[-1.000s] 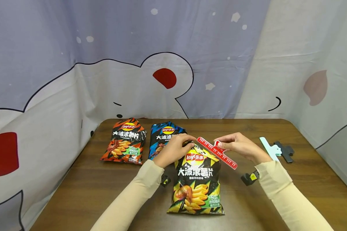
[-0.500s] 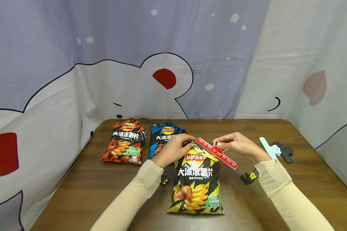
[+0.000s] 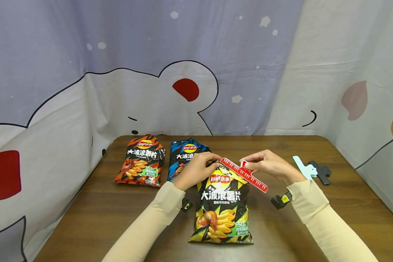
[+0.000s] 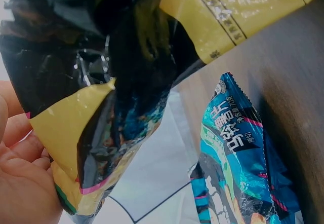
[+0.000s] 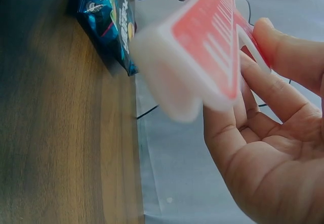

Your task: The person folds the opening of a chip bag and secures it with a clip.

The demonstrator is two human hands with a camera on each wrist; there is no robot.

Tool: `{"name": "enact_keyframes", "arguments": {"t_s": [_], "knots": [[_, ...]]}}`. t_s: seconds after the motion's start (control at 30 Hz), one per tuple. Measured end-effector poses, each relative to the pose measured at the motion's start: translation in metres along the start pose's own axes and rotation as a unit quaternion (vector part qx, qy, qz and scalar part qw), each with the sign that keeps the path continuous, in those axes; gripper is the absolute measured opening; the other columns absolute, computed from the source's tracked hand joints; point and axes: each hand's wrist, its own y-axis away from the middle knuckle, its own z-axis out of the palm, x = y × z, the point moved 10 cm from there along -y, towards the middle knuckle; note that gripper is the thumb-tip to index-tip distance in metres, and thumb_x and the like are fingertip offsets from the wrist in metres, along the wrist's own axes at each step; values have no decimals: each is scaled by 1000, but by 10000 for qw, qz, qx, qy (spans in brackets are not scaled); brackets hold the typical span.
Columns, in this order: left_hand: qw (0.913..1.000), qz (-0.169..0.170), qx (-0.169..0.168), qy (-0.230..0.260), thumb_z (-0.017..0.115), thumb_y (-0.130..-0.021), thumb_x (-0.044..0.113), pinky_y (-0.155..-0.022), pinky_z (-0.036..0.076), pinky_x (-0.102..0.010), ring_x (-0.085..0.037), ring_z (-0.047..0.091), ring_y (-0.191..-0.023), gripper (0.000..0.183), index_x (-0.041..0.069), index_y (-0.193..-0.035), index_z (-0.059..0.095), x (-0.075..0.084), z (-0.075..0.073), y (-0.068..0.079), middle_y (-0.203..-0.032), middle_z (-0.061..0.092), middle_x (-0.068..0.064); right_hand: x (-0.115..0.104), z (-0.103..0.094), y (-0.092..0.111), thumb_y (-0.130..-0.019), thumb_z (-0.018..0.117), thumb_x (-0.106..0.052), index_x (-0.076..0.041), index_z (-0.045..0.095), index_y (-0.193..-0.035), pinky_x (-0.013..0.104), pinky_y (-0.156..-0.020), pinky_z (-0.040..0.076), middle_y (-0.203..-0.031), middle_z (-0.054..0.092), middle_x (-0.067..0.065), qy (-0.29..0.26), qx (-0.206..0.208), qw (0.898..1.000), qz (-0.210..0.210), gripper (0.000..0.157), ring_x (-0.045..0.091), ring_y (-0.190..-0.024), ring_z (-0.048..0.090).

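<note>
Almost nothing shifts, so progress pauses: right grip (image 3: 272, 166) pinches the red piano-key clip (image 3: 244, 174) beside left grip (image 3: 199, 170), which holds the yellow-black Lay's bag (image 3: 222, 209).

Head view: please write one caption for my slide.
Left hand holds the top of a yellow-and-black chip bag; right hand pinches a red clip.
</note>
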Motion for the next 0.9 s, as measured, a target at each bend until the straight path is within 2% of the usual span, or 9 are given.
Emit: {"name": "enact_keyframes", "arguments": {"t_s": [0.1,0.53,0.77,0.9], "knots": [[10000,-15,-7,-8,58,-97,20,-81,51,-30,-16,63,-99,28,12,-122,66,-1,0,0,-118,66,-4,0,0,0,-91,64,-15,13,56,-126,37,-82,55,-104,71,11,-44,-8,10000,-5,46,11,-86,66],[10000,-20,-33,-76,57,-97,21,-84,50,-31,-16,62,-101,28,13,-123,65,-1,1,0,-119,66,-3,4,-2,-3,-90,65,-13,15,55,-125,39,-80,56,-99,72,5,-220,13,9997,46,46,12,-84,67],[10000,16,-28,-34,57,-97,20,-82,50,-31,-16,62,-98,28,12,-123,65,1,1,0,-119,66,-4,3,-2,-3,-89,65,-13,16,55,-124,31,-74,56,-96,72,6,-226,15,9997,72,46,13,-81,67],[10000,-6,-54,-42,57,-97,20,-81,49,-30,-16,62,-97,28,12,-123,65,1,2,0,-119,66,-4,4,-1,-3,-89,66,-13,16,56,-123,31,-74,56,-95,73,6,-223,5,9997,106,45,13,-81,67]]}}
